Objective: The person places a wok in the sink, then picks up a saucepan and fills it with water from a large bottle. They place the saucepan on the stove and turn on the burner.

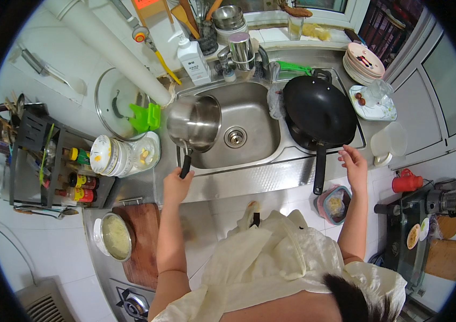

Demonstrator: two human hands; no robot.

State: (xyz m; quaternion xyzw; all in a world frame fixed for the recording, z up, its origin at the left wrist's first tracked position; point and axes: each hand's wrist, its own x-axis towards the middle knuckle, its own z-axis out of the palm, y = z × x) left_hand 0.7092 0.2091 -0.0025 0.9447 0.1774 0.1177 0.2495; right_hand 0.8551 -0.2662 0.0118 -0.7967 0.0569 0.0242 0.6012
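Observation:
My left hand (177, 185) grips the black handle of a stainless steel saucepan (195, 122), which is tilted at the left edge of the sink basin (252, 104). On the right side of the sink sits a black wok (320, 108), its handle pointing towards me. Just right of that handle is my right hand (352, 161), fingers apart and bent, holding nothing. The round drain (235, 137) shows in the basin. Behind the sink stand the faucet (274, 68) and a white pump bottle (194, 60).
Stacked bowls (105, 155) and a glass lid (111, 102) stand left of the sink. Plates (362, 62), a patterned dish (380, 112) and a translucent jug (388, 139) are at the right. A metal bowl (117, 237) sits beside a wooden board (143, 245). A bin (334, 205) is below the counter.

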